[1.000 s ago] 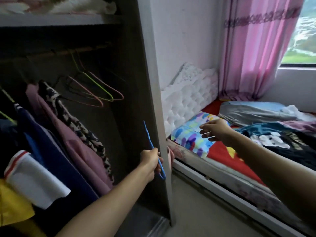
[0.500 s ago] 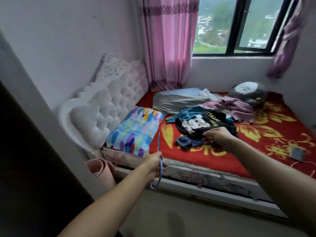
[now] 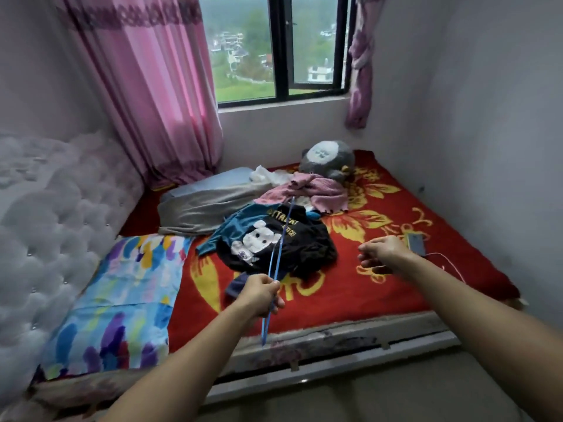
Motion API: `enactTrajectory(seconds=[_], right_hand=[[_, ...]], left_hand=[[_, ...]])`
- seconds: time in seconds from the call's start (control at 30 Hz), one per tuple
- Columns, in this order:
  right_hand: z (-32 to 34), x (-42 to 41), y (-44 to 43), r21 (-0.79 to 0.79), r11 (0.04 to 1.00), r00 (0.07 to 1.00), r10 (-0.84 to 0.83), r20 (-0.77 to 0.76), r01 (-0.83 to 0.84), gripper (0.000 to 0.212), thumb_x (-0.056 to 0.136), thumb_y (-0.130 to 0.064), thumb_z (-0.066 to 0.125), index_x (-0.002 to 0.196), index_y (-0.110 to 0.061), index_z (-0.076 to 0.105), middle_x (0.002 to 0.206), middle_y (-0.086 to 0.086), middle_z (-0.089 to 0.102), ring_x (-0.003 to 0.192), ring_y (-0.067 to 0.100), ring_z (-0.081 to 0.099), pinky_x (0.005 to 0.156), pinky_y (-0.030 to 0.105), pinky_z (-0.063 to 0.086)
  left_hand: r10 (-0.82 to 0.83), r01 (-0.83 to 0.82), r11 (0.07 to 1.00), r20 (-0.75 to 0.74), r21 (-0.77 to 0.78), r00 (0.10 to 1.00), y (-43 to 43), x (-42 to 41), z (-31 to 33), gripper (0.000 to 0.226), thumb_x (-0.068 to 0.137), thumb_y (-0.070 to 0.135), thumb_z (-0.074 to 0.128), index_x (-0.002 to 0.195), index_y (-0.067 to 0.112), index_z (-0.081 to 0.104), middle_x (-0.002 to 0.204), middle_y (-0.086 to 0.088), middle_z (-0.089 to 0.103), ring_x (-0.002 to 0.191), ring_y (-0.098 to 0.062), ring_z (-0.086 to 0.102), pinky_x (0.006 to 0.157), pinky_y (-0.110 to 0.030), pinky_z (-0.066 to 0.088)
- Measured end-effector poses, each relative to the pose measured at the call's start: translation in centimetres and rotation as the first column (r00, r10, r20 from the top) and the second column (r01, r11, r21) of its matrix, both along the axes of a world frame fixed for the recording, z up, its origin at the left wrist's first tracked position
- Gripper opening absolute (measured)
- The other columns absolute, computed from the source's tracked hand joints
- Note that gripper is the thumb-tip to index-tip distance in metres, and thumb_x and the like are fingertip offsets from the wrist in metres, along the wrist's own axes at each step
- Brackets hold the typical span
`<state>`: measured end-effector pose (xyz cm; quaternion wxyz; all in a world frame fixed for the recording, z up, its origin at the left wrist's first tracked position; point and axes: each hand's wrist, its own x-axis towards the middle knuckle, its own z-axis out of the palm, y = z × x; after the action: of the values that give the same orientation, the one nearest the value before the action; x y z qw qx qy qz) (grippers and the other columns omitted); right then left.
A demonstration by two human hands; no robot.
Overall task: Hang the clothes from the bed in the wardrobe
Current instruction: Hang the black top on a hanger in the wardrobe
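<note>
One second from wardrobe, left hand [image 3: 262, 295] grips blue hanger [image 3: 278, 248] over black bear T-shirt [image 3: 307, 249]. Beside it, right hand [image 3: 380, 254] hovers empty, fingers loosely curled; pickup likely next.

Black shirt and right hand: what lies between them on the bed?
Only the red blanket with its yellow flowers separates the black shirt from the right hand. Nothing else lies on that stretch, as the head view shows.

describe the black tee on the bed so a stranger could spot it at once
Look at the bed's red flowered blanket below the window. Near its middle, the black tee lies crumpled in front of the pink garment. Only it bears a white cartoon figure and yellow lettering.
</note>
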<state>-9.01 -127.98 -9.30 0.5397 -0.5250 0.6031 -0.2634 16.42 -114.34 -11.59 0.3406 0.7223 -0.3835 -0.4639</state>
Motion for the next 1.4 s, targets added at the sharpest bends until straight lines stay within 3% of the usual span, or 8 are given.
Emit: enactTrajectory(seconds=[0.23, 0.47, 0.57, 0.73, 0.9, 1.03, 1.17, 1.4], right_hand=[[-7.4, -4.0, -15.5, 0.09, 0.995, 0.998, -0.055, 0.025, 0.053, 0.018, 0.093, -0.012, 0.061, 0.102, 0.003, 0.065, 0.08, 0.013, 0.069, 0.051, 0.015, 0.064, 0.041, 0.02, 0.043], [-15.2, -7.7, -32.9, 0.27, 0.961, 0.998, -0.048, -0.039, 0.057, 0.012, 0.094, -0.011, 0.058, 0.097, 0.001, 0.063, 0.075, 0.012, 0.066, 0.049, 0.015, 0.059, 0.04, 0.022, 0.041], [-18.4, -9.3, -38.5, 0.331, 0.941, 0.996, -0.046, -0.076, 0.068, 0.011, 0.095, -0.012, 0.059, 0.095, -0.002, 0.064, 0.074, 0.011, 0.067, 0.054, 0.017, 0.061, 0.048, 0.026, 0.044], [-25.1, -11.7, -44.1, 0.41, 0.904, 0.993, -0.097, -0.073, 0.119, 0.009, 0.096, -0.01, 0.056, 0.093, -0.004, 0.062, 0.072, 0.008, 0.063, 0.049, 0.013, 0.058, 0.044, 0.021, 0.04], [-33.3, -14.5, -46.0, 0.495, 0.851, 0.985, -0.148, -0.09, 0.174, 0.012, 0.095, -0.01, 0.055, 0.084, -0.009, 0.06, 0.069, 0.006, 0.062, 0.044, 0.008, 0.055, 0.039, 0.016, 0.035], [-38.2, -16.3, -45.7, 0.534, 0.815, 0.974, -0.203, -0.103, 0.226, 0.011, 0.095, -0.009, 0.055, 0.085, -0.01, 0.06, 0.068, 0.005, 0.061, 0.041, 0.004, 0.055, 0.036, 0.014, 0.035], [-39.7, -16.5, -45.5, 0.542, 0.804, 0.969, -0.215, -0.118, 0.244, 0.012, 0.095, -0.01, 0.055, 0.085, -0.012, 0.06, 0.069, 0.004, 0.061, 0.039, 0.001, 0.056, 0.035, 0.013, 0.035], [-37.6, -11.6, -48.6, 0.477, 0.86, 0.983, -0.146, -0.111, 0.182, 0.013, 0.093, -0.007, 0.054, 0.083, -0.009, 0.061, 0.066, 0.005, 0.061, 0.04, 0.005, 0.054, 0.036, 0.015, 0.033]], left_hand=[[-0.12, 0.119, 0.993, 0.063, 0.027, 0.991, -16.9, -4.6, -5.9, 0.019, 0.099, 0.013, 0.045, 0.08, 0.01, 0.048, 0.053, -0.008, 0.062, 0.036, -0.015, 0.048, 0.037, -0.02, 0.03], [-0.1, 0.073, 0.981, 0.146, 0.179, 0.984, -35.8, -10.0, -13.6, 0.016, 0.095, 0.014, 0.049, 0.079, 0.011, 0.049, 0.052, -0.007, 0.064, 0.038, -0.017, 0.05, 0.042, -0.023, 0.036], [-0.095, 0.056, 0.977, 0.184, 0.207, 0.978, -41.9, -12.4, -16.6, 0.015, 0.095, 0.016, 0.05, 0.08, 0.013, 0.05, 0.052, -0.004, 0.065, 0.042, -0.017, 0.054, 0.048, -0.024, 0.043], [-0.099, 0.031, 0.969, 0.269, 0.245, 0.958, -50.0, -16.1, -23.1, 0.017, 0.091, 0.021, 0.051, 0.075, 0.017, 0.048, 0.051, 0.001, 0.065, 0.056, -0.021, 0.062, 0.063, -0.036, 0.056], [-0.215, 0.112, 0.936, 0.29, 0.334, 0.933, -54.4, -19.6, -32.2, 0.013, 0.088, 0.027, 0.05, 0.077, 0.022, 0.045, 0.068, 0.0, 0.068, 0.073, -0.027, 0.065, 0.071, -0.042, 0.055], [-0.309, 0.223, 0.868, 0.131, 0.443, 0.942, -54.5, -22.1, -38.0, 0.014, 0.082, 0.01, 0.053, 0.078, 0.023, 0.054, 0.085, -0.014, 0.071, 0.084, -0.036, 0.067, 0.077, -0.045, 0.056], [-0.372, 0.302, 0.815, 0.045, 0.494, 0.927, -54.0, -22.8, -38.6, 0.037, 0.084, 0.006, 0.057, 0.121, 0.013, 0.06, 0.103, -0.013, 0.071, 0.098, -0.031, 0.066, 0.079, -0.034, 0.051], [-0.402, 0.171, 0.847, 0.394, 0.504, 0.826, -55.3, -14.6, -36.1, 0.037, 0.085, 0.025, 0.063, 0.12, 0.017, 0.058, 0.117, -0.007, 0.061, 0.11, -0.025, 0.058, 0.091, -0.033, 0.047]])
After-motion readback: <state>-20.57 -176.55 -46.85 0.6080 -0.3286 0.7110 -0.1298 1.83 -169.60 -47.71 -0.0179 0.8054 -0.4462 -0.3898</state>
